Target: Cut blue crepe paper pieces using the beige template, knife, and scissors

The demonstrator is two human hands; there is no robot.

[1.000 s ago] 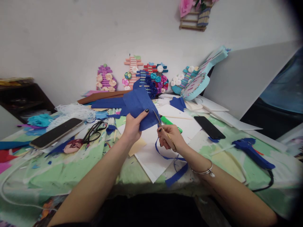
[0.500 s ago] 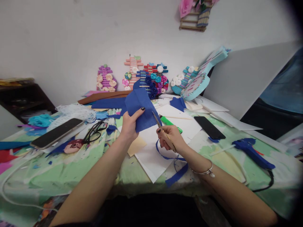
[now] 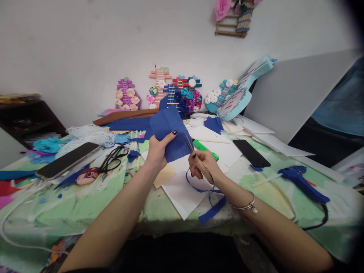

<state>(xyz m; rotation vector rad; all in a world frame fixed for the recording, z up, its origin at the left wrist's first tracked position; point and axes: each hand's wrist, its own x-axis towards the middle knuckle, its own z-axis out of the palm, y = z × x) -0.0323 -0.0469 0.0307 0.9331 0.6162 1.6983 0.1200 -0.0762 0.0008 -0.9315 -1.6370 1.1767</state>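
Observation:
A dark blue sheet [image 3: 172, 127], which looks like crepe paper, is held up above the table by my left hand [image 3: 157, 149], thumb on its front face. My right hand [image 3: 202, 165] is closed round the handles of a pair of scissors [image 3: 189, 143]. Their blades lie at the right edge of the blue sheet, pointing up and left. Below my right hand a narrow blue strip [image 3: 196, 187] curls over white paper [image 3: 182, 201], and a wider blue piece [image 3: 212, 212] lies by the table's front edge. Behind the scissors rests a green glue stick or marker [image 3: 206, 149].
To the right are a black phone [image 3: 251, 153] and a blue glue gun [image 3: 304, 182] with its cable. On the left lie another phone [image 3: 68, 160], black cord [image 3: 113, 159] and white yarn [image 3: 88, 136]. Decorated guitar shapes [image 3: 127, 94] lean along the wall.
The lower part of the blue sheet has tilted slightly down and right. The scissors have turned a little in my right hand, staying at the sheet's right edge.

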